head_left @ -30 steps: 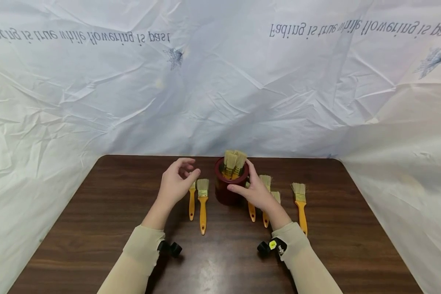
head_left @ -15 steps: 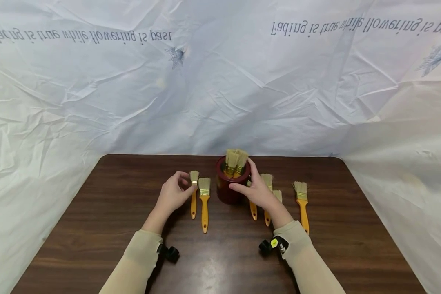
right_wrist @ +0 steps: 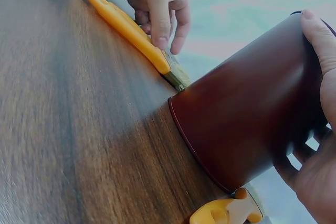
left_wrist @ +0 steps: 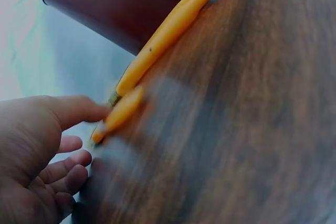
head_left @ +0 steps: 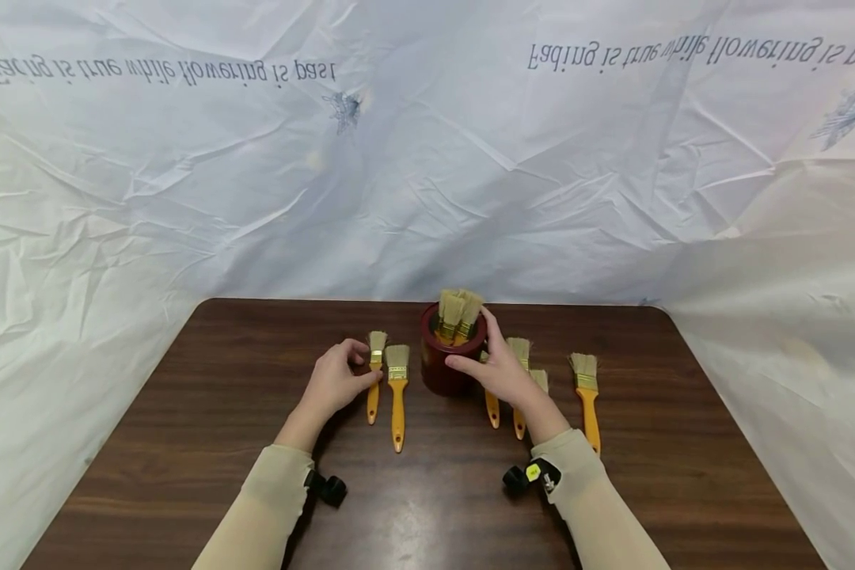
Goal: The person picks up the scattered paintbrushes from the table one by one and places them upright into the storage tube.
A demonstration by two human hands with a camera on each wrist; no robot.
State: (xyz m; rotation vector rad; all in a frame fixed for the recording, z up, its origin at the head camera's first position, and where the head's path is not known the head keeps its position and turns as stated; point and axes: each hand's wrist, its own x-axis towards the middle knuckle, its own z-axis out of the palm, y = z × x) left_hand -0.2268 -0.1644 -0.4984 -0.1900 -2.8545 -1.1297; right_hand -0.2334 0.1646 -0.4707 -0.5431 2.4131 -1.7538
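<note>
In the head view my left hand [head_left: 333, 375] is over a small paintbrush [head_left: 374, 400] with a yellow-orange handle, which lies on the table. Its thumb touches the brush near the top of the handle, while the other fingers are loosely bent on the far left side. A wider paintbrush [head_left: 397, 404] lies just right of it. My right hand [head_left: 500, 370] grips a dark red cylindrical pot [head_left: 442, 375], thumb on the near side and fingers round the right side. Inside the upright pot stand several paintbrushes [head_left: 453, 312], bristles up. The right wrist view shows the pot [right_wrist: 247, 103] standing on the table.
Right of the pot, several paintbrushes [head_left: 492, 408] lie partly beneath my right hand and forearm. Farther right is another paintbrush [head_left: 587, 396]. The brown wooden table [head_left: 207, 443] meets a white printed sheet [head_left: 413, 198] at its back edge.
My left hand has come down and rightward onto the small paintbrush, its thumb sliding from the metal band toward the handle. The brush has tilted slightly. My right hand keeps hold of the pot.
</note>
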